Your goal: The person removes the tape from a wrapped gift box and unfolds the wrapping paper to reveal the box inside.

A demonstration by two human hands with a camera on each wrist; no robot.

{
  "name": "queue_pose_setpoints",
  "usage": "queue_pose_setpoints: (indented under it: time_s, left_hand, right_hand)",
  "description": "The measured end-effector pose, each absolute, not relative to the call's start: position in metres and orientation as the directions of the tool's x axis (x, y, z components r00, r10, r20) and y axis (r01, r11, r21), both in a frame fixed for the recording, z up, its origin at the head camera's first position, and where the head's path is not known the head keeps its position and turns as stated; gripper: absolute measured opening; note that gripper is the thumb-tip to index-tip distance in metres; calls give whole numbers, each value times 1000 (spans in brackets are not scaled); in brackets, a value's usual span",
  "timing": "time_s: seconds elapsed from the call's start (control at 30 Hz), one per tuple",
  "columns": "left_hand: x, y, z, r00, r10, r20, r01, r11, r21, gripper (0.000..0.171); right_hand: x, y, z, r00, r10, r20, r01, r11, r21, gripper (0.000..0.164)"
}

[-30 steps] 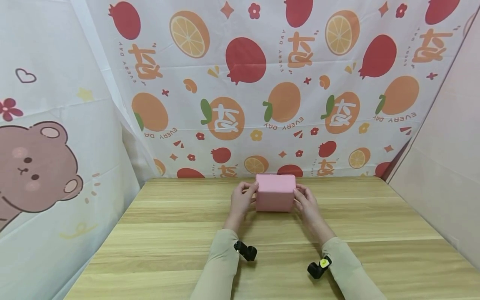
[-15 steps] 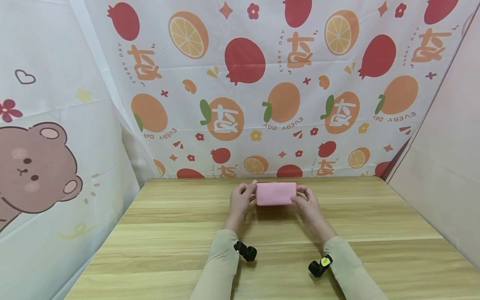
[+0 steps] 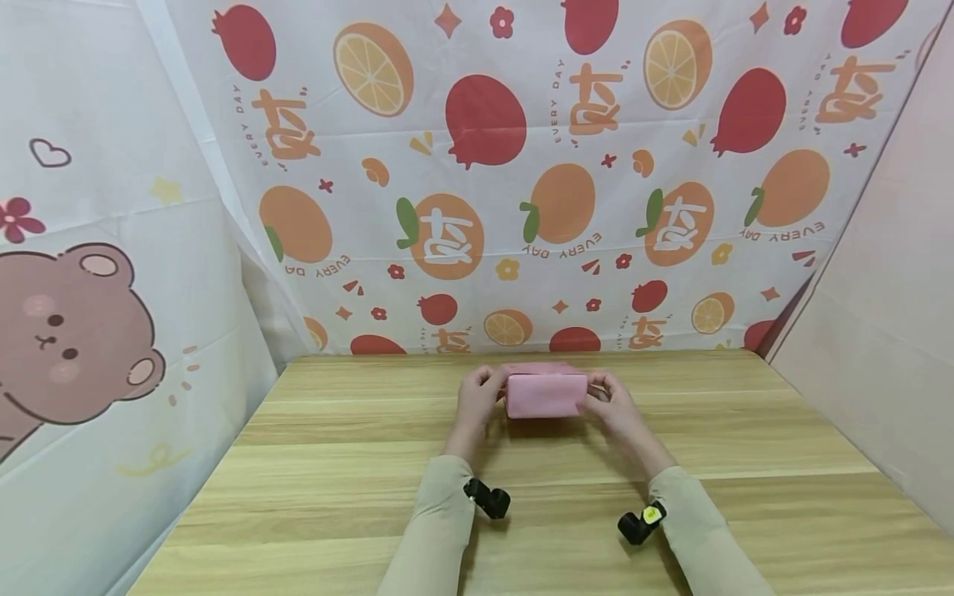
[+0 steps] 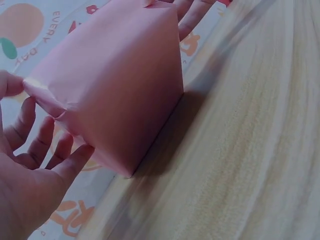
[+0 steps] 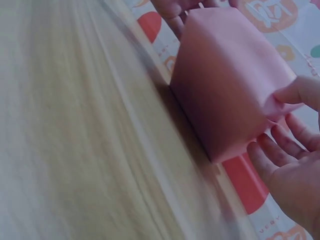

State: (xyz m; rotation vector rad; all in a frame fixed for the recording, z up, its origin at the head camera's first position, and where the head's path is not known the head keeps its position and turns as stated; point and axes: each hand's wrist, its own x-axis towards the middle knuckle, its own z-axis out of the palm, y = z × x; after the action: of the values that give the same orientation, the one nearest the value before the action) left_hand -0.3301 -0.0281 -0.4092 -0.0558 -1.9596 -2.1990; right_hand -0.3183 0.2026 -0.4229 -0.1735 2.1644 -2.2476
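A pink box (image 3: pixel 546 396), which looks wrapped in paper, is held between both hands near the table's far edge. Its end has creased folds, seen in the left wrist view. My left hand (image 3: pixel 477 401) grips the box's left end, with the thumb at the upper corner and bent fingers along the end. On the opposite end, my right hand (image 3: pixel 613 404) holds it, its thumb (image 5: pixel 295 95) pressing the upper edge and its fingers below. In both wrist views a lower edge of the box lies close to the tabletop; contact is hard to tell. The far side is hidden.
The wooden table (image 3: pixel 358 497) stretches to a fruit-print curtain (image 3: pixel 488 182) right behind the box. A bear-print curtain (image 3: pixel 74 331) hangs on the left and a plain pale one (image 3: pixel 887 331) on the right. Small black cameras (image 3: pixel 488 498) sit on both sleeves.
The box has turned between my hands, its light upper face tipping toward me. A strip of pink now shows behind that face. Both hands stay nearly in place; the right shifts slightly outward.
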Motion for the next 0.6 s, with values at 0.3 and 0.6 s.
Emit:
queue_pose_setpoints:
  time_s: [0.3, 0.6]
  left_hand:
    - [-332, -29, -413, -982, -135, 131, 134, -17, 991, 27]
    - [-329, -29, -414, -989, -112, 93, 88, 50, 995, 18]
  right_hand:
    - [-319, 218, -422, -967, -223, 123, -172, 212, -962, 36]
    - [-321, 223, -426, -951, -276, 137, -222, 308, -925, 32]
